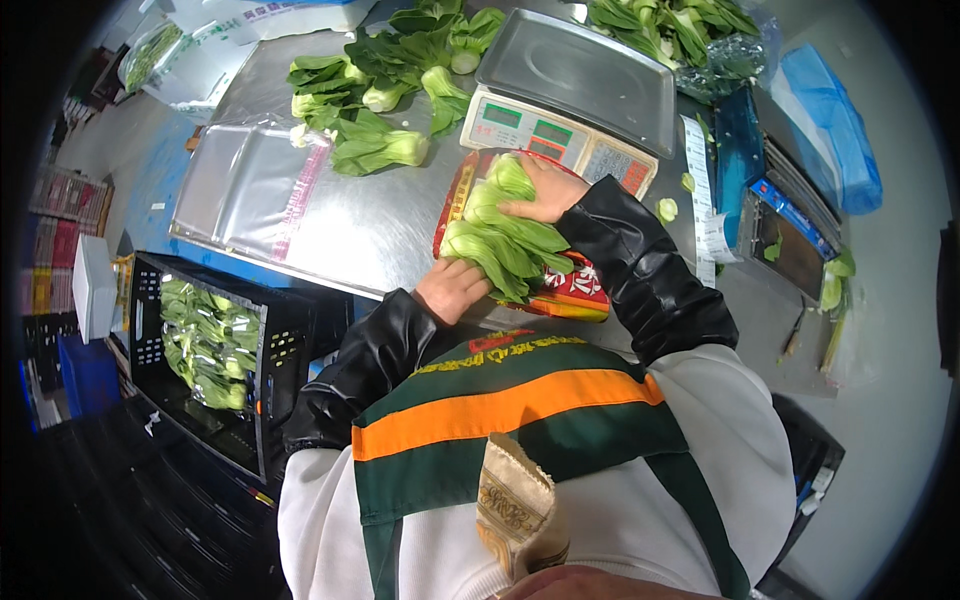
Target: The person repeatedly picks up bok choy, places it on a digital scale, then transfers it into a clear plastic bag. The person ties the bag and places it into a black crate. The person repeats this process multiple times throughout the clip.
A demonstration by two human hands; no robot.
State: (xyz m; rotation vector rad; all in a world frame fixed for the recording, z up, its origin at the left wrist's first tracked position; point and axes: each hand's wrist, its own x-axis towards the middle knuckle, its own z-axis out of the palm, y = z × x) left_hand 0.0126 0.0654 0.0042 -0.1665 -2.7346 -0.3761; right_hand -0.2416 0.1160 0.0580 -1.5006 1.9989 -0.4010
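Note:
Several heads of bok choy (504, 225) lie together on a red and yellow printed package (459, 196) in front of me, pale bases towards the upper left. My right hand (551, 189) grips them from the far side, thumb across the pale stems. At the near left edge, the fingers of my left hand (453, 289) curl against the lower head; their tips are partly hidden. Just beyond the package stands a digital weighing scale (517, 124) with a bare metal pan (581, 75). More loose bok choy (382, 142) lies left of the scale.
Clear plastic bags (240, 184) lie on the steel table (352, 225) at left. Below, a black crate (281, 375) holds bagged greens (206, 341). On the right are a label strip (699, 202), a dark boxy device (787, 232) and a knife (793, 334).

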